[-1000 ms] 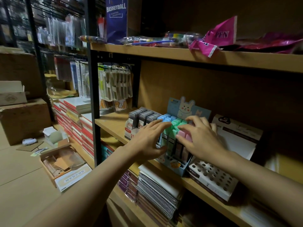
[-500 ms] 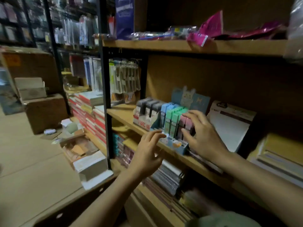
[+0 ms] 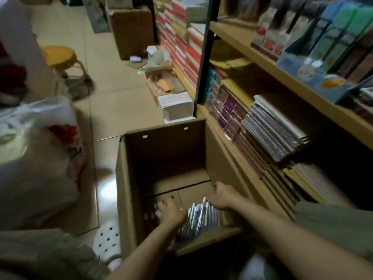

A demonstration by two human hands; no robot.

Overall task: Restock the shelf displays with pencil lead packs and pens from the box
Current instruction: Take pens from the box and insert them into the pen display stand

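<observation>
Head view: both hands are down in one cardboard box (image 3: 161, 158) on the floor beside the shelf (image 3: 302, 81). Left hand (image 3: 171, 214) and right hand (image 3: 221, 196) flank a bundle of pens (image 3: 201, 219); blur hides whether either grips. A loose scoop could spill pens. One blue display (image 3: 314, 77) sits above; pens too blurred to count.
</observation>
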